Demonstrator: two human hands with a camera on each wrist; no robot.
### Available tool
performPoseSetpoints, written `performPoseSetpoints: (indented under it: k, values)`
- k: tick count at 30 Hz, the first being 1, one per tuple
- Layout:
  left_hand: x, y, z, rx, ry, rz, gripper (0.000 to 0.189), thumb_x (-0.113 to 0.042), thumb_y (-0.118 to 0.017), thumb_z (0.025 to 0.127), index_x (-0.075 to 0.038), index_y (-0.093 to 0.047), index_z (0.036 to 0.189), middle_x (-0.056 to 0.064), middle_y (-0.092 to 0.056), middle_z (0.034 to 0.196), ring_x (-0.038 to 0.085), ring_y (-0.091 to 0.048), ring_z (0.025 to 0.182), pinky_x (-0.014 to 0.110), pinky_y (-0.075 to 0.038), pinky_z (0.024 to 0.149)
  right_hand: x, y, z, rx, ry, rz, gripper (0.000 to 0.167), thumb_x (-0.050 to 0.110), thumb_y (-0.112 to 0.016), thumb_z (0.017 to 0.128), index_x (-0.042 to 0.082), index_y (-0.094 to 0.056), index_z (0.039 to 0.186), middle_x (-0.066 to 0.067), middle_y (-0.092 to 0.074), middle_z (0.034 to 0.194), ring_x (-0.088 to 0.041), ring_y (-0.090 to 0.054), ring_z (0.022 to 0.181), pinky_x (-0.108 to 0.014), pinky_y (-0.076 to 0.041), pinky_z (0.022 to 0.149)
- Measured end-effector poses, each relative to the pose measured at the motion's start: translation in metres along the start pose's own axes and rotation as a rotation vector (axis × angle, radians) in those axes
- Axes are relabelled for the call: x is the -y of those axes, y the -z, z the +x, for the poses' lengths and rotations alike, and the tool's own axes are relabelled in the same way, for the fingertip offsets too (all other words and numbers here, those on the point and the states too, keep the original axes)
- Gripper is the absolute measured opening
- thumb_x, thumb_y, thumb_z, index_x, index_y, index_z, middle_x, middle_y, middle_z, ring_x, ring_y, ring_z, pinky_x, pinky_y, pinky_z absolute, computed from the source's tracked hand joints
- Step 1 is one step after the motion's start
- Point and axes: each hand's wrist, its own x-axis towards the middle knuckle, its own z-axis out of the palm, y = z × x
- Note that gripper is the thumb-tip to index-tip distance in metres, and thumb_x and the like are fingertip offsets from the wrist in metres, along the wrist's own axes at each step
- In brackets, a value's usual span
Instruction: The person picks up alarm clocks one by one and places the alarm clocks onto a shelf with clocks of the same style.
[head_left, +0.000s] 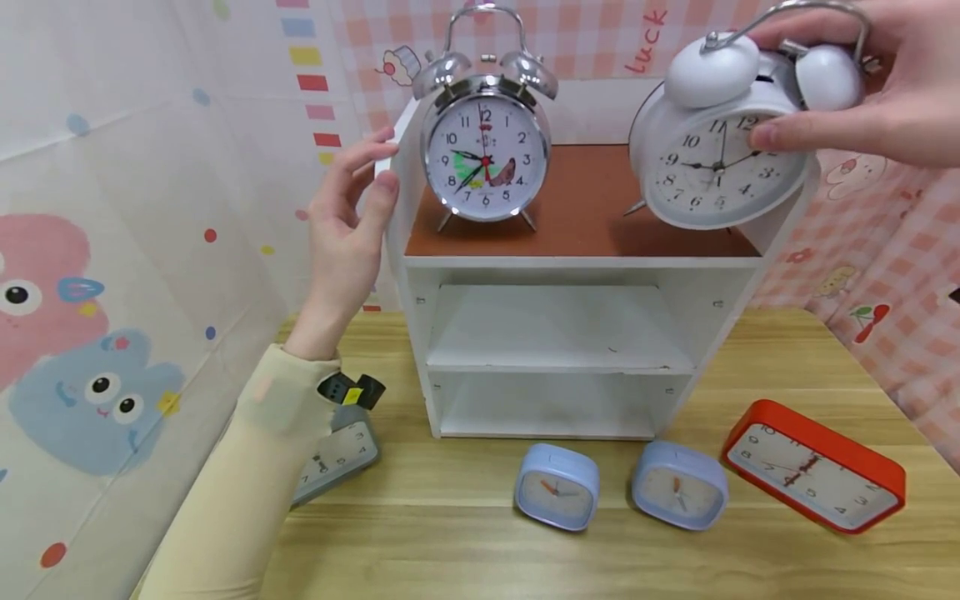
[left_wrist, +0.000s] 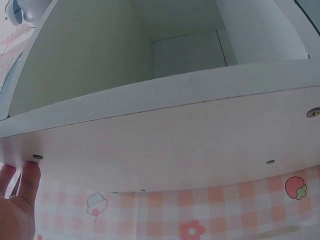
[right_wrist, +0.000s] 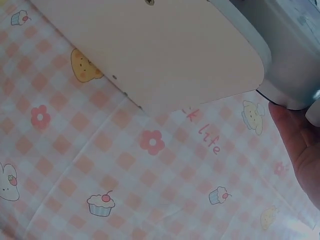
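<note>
A white twin-bell alarm clock [head_left: 720,167] tilts over the right end of the shelf unit's brown top. My right hand [head_left: 900,92] grips it, thumb across the front and the other fingers behind; in the right wrist view this hand [right_wrist: 300,145] is partly cut off by the frame. Against the outer left side of the white shelf unit [head_left: 562,325] rest the fingertips of my left hand [head_left: 348,212], as the left wrist view also shows on the side panel [left_wrist: 150,150]. A silver twin-bell alarm clock [head_left: 486,154] stands upright on the top, near that hand.
On the wooden table [head_left: 450,550] in front of the unit are two small pale blue clocks [head_left: 557,487] [head_left: 679,487] and a red rectangular clock [head_left: 817,467]. A grey clock [head_left: 341,458] lies partly behind my left sleeve. Patterned cloth [head_left: 862,250] hangs around the table.
</note>
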Motion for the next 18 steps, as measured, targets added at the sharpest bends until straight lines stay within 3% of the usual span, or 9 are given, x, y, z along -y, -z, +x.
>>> performPoseSetpoints:
  k: [3, 8, 11, 18]
  values:
    - [0.000, 0.000, -0.001, -0.001, 0.003, -0.002, 0.036, -0.013, -0.055, 0.107, 0.004, -0.055, 0.139, 0.011, -0.056, 0.157, 0.022, -0.059, 0.140, 0.035, -0.056, 0.113, -0.010, 0.003, 0.009, 0.027, -0.018, 0.023, 0.083, 0.000, -0.094, 0.072, 0.021, -0.063, 0.146, 0.013, -0.064, 0.137, -0.002, -0.060, 0.090, -0.001, -0.050, 0.064]
    - [0.001, -0.001, 0.000, 0.001, 0.000, 0.000, 0.035, -0.012, -0.055, 0.107, 0.003, -0.056, 0.139, 0.011, -0.056, 0.157, 0.023, -0.059, 0.141, 0.035, -0.056, 0.114, 0.032, -0.006, 0.002, 0.035, -0.042, -0.135, 0.071, 0.006, -0.089, 0.082, 0.028, -0.063, 0.145, 0.026, -0.058, 0.122, -0.002, -0.051, 0.093, 0.004, -0.046, 0.069]
    - [0.002, -0.001, 0.000, -0.001, -0.006, 0.001, 0.035, -0.013, -0.056, 0.107, 0.003, -0.056, 0.139, 0.011, -0.057, 0.157, 0.022, -0.058, 0.141, 0.035, -0.055, 0.114, 0.047, -0.008, -0.002, 0.063, -0.054, -0.183, 0.068, 0.008, -0.085, 0.086, 0.028, -0.061, 0.147, 0.027, -0.054, 0.119, -0.002, -0.050, 0.093, 0.006, -0.044, 0.071]
    - [0.001, -0.002, -0.001, 0.001, -0.006, -0.006, 0.036, -0.013, -0.056, 0.107, 0.004, -0.055, 0.139, 0.010, -0.056, 0.157, 0.021, -0.058, 0.141, 0.034, -0.055, 0.114, 0.042, -0.007, 0.004, 0.117, -0.082, -0.223, 0.069, 0.016, -0.087, 0.087, 0.029, -0.059, 0.149, 0.027, -0.054, 0.121, -0.001, -0.050, 0.095, 0.007, -0.042, 0.073]
